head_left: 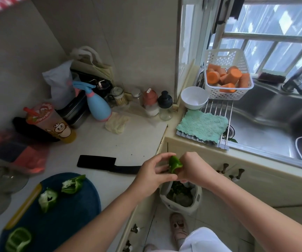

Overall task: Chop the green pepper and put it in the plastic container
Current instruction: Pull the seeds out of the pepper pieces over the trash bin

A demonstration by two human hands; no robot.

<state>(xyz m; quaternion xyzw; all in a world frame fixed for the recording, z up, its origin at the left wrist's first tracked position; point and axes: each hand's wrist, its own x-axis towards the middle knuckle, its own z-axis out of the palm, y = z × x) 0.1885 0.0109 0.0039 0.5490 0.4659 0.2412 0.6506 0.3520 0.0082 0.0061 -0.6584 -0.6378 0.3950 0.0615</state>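
A piece of green pepper [174, 164] is held between both hands, out past the counter's corner and above a waste bin [181, 197] on the floor. My left hand [154, 172] grips it from the left and my right hand [192, 167] pinches it from the right. Three more pepper pieces lie on the dark blue cutting board [70, 215]: one at the top [73, 184], one in the middle [47, 199], one at the bottom left [18, 240]. A black cleaver [106, 164] lies flat on the counter behind the board. A white plastic basket [226, 73] holding carrot chunks stands by the sink.
A white bowl [194, 98] and a teal cloth [203, 125] sit on the drying rack beside the steel sink [273, 120]. Jars, a blue spray bottle [98, 104], a drink cup [53, 122] and bags crowd the back corner. Glass lids lie at the far left.
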